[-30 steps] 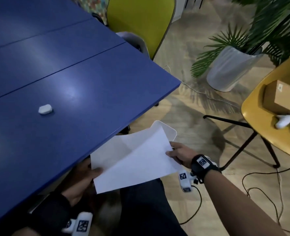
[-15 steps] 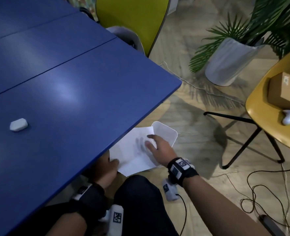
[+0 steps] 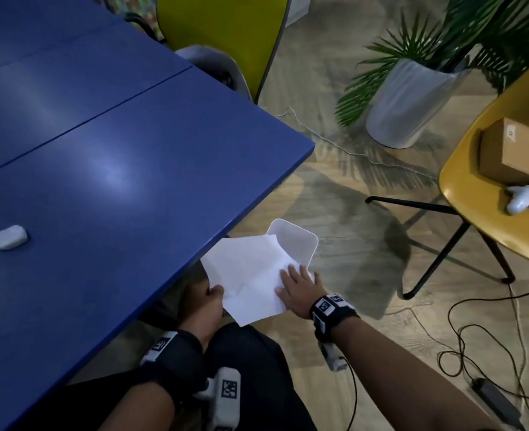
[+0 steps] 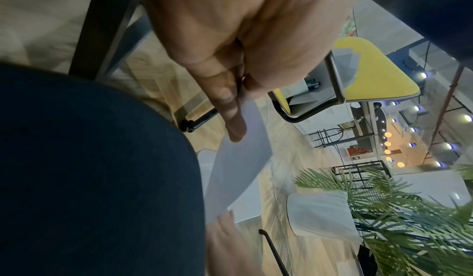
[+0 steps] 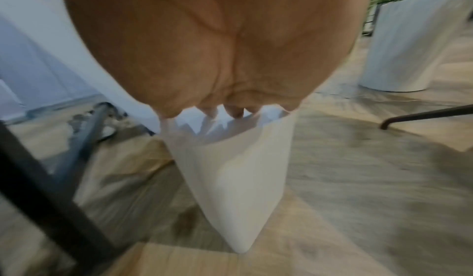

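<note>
Looming up and to the left of both hands is the blue table (image 3: 132, 181), its edge passing right above the left one. Well off to the right of the grip stands a mustard chair (image 3: 490, 231), with a cardboard box (image 3: 512, 154) on its seat. Far beyond the hands is a white planter (image 3: 406, 104) full of palm fronds.

Just past the right hand's fingertips sits a white bin (image 3: 297, 244) on the wooden floor, mouth up. The sheet of white paper (image 3: 250, 275) stretches between the two hands, below the table edge, and its far corner dips into the bin's mouth.

The right hand (image 3: 299, 289) lies flat on the paper's right side, fingers straight and slightly spread, pressing rather than grasping; nothing is clasped in it. The left hand (image 3: 207, 306) has the sheet's near left edge nipped between thumb and fingers (image 4: 231, 118). The wrist view shows that pinch plainly, the paper running away from it towards the bin.

Smallest of all, a little white case (image 3: 10, 237) rests on the tabletop, well to the left of the grip.
</note>
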Available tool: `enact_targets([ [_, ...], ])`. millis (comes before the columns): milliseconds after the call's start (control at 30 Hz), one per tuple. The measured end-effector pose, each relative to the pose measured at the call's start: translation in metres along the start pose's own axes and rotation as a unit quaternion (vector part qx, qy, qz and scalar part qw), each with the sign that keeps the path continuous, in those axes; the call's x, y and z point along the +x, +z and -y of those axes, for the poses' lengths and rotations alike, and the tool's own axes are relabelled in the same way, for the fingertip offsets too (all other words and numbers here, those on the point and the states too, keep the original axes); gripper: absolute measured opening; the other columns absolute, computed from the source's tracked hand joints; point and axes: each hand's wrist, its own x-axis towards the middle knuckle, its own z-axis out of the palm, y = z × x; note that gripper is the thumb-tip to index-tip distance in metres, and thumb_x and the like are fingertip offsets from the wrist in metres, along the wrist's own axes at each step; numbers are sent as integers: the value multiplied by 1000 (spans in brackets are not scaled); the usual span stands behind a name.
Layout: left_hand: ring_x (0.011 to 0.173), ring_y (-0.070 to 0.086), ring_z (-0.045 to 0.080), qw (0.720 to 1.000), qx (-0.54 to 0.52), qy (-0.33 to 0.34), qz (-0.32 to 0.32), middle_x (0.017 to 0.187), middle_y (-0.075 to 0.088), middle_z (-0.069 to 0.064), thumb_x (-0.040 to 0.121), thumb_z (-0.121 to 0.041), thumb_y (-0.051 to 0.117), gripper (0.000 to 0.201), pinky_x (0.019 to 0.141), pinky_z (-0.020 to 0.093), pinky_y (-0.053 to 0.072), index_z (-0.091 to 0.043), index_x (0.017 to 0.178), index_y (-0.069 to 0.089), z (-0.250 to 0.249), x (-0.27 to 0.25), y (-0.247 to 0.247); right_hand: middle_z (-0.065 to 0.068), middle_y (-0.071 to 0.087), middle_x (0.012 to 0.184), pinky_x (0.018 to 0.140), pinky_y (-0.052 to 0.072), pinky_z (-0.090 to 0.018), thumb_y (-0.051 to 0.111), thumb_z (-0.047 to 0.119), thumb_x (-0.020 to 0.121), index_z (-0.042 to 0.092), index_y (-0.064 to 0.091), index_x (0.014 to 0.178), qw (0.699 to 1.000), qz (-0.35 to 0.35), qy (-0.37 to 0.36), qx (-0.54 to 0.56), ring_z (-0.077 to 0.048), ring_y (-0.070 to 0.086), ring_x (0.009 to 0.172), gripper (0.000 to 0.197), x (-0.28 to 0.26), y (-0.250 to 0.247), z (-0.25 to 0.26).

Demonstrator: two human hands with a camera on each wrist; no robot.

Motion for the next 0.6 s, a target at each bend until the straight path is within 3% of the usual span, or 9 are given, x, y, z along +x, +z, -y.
enact_targets([
  [67, 91, 75, 28, 1000, -8, -2, 6, 95, 79, 0, 89, -22, 53, 26, 90, 54, 62, -14, 103, 74, 4, -3, -2, -8, 3, 175, 125, 3, -62, 8, 64, 102, 23, 13, 165, 997, -39, -15, 61, -34, 1, 161, 76, -2, -14, 20],
  [167, 90, 76, 28, 1000, -15, -6, 14, 93, 79, 1, 81, -35, 53, 36, 90, 57, 61, -18, 105, 73, 7, -3, -2, 4, -6, 175, 128, -5, -45, 20, 56, 109, 40, -3, 164, 963, -86, -170, 192, -19, -11, 161, 62, -24, -35, 75],
  [233, 90, 77, 26, 999, -26, -10, 26, 94, 80, 0, 86, -38, 57, 32, 90, 54, 62, -23, 108, 75, 0, -11, -3, 10, -6, 175, 127, -5, -35, 20, 53, 111, 52, -8, 158, 934, -69, -257, 238, -12, -12, 160, 55, -33, -35, 100],
  [267, 91, 77, 24, 999, -23, -7, 29, 95, 80, -1, 90, -35, 57, 28, 91, 52, 62, -24, 109, 75, -6, -17, -4, 11, -4, 175, 128, -4, -36, 19, 53, 111, 53, -5, 159, 934, -51, -258, 242, -12, -11, 160, 54, -29, -30, 99],
  [367, 95, 74, 27, 1000, -23, -3, -11, 102, 78, 2, 100, -17, 55, 21, 94, 50, 60, -18, 112, 72, -10, -26, -13, 1, 3, 176, 126, 2, -59, 17, 57, 109, 44, 20, 163, 990, -12, -130, 61, -29, -1, 162, 56, 1, -8, 56],
  [433, 97, 71, 32, 998, -46, -16, -36, 105, 74, 11, 101, -14, 59, 15, 98, 55, 57, -14, 110, 71, -12, -31, -24, -7, 12, 173, 123, 2, -65, 20, 58, 107, 37, 35, 158, 999, -15, -39, -23, -36, 6, 159, 57, 17, -8, 27],
  [467, 96, 71, 36, 997, -64, -27, -38, 103, 74, 15, 101, -13, 61, 12, 99, 58, 56, -10, 105, 71, -12, -31, -29, -10, 19, 171, 124, 4, -62, 22, 57, 106, 33, 39, 157, 999, -30, -11, 3, -36, 12, 158, 59, 22, -11, 19],
  [533, 91, 70, 37, 994, -95, -53, -27, 95, 74, 17, 100, -14, 65, 13, 99, 57, 55, -8, 92, 73, -14, -34, -39, -14, 41, 160, 121, 23, -48, 32, 55, 107, 21, 47, 153, 989, -73, 18, 124, -35, 34, 150, 59, 23, -22, 15],
  [600, 82, 65, 35, 991, -121, -63, -7, 80, 72, 13, 101, -12, 63, 23, 85, 47, 53, -6, 80, 71, -16, -41, -48, -14, 54, 150, 108, 39, -40, 45, 54, 105, 16, 45, 153, 956, -74, 46, 281, -35, 51, 138, 62, 22, -33, 18],
])
